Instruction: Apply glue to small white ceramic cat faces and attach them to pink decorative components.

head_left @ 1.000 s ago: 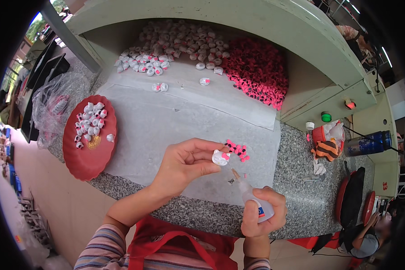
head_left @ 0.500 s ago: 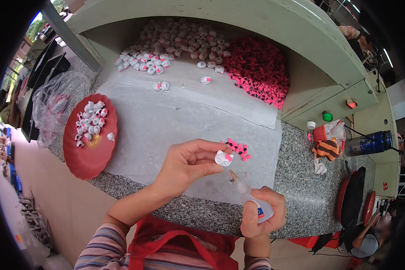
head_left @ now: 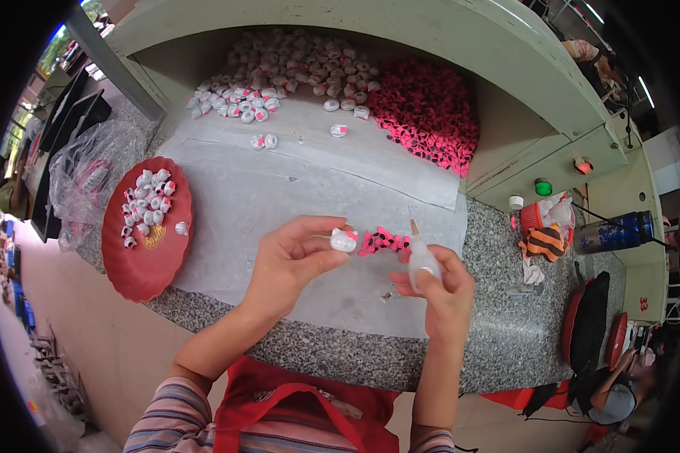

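White and pink, a small figure (head_left: pixel 344 240) sits pinched in the left hand (head_left: pixel 291 260) above the paper-covered surface (head_left: pixel 227 204), while the right hand (head_left: pixel 442 291) grips a glue bottle (head_left: pixel 420 257) just beside it.

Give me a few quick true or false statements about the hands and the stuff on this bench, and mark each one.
1. The left hand pinches a small white piece. True.
2. The right hand holds a pair of scissors. False: it holds a small squeeze bottle with its nozzle pointing up.
3. The red plate sits on the person's left and carries white pieces. True.
4. The pile of pink pieces lies on the red plate. False: it lies at the back of the bench, under the shelf.
5. A few pink pieces lie between the hands. True.
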